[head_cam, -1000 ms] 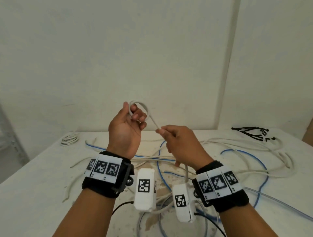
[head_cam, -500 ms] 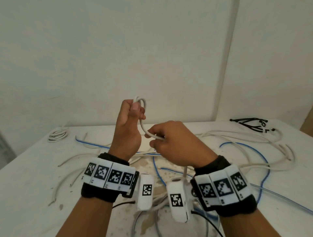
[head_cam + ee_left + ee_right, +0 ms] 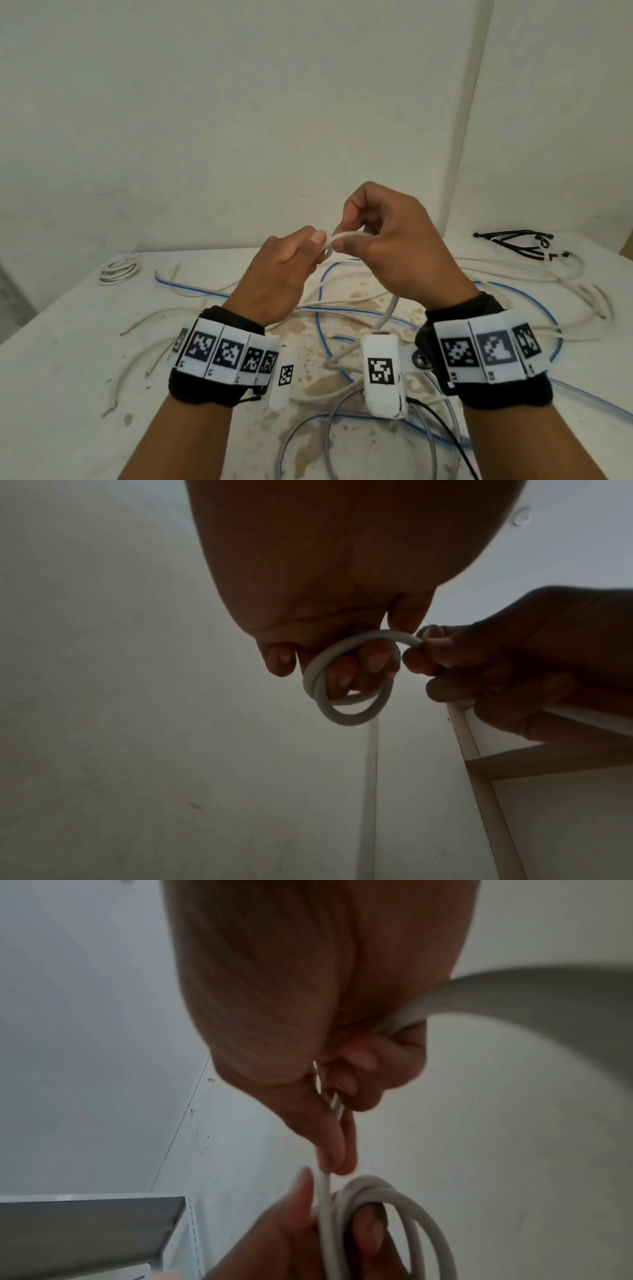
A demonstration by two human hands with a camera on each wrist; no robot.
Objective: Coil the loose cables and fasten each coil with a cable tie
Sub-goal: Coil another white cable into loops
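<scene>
My left hand [image 3: 274, 274] is raised above the table [image 3: 68, 342], fingers curled through a small coil [image 3: 346, 685] of smooth, round white cable, a couple of loops so far; they sit around my fingers so they keep their ring shape. Just right of it, my right hand [image 3: 394, 253] pinches the same cable [image 3: 346, 235] between thumb and fingertips, seemingly to guide the next loop on, and the rest trails down through my palm toward the table. Below lie loose white and blue cables [image 3: 322, 308], tangled. At far right sits a black bundle [image 3: 513, 243], perhaps ties.
</scene>
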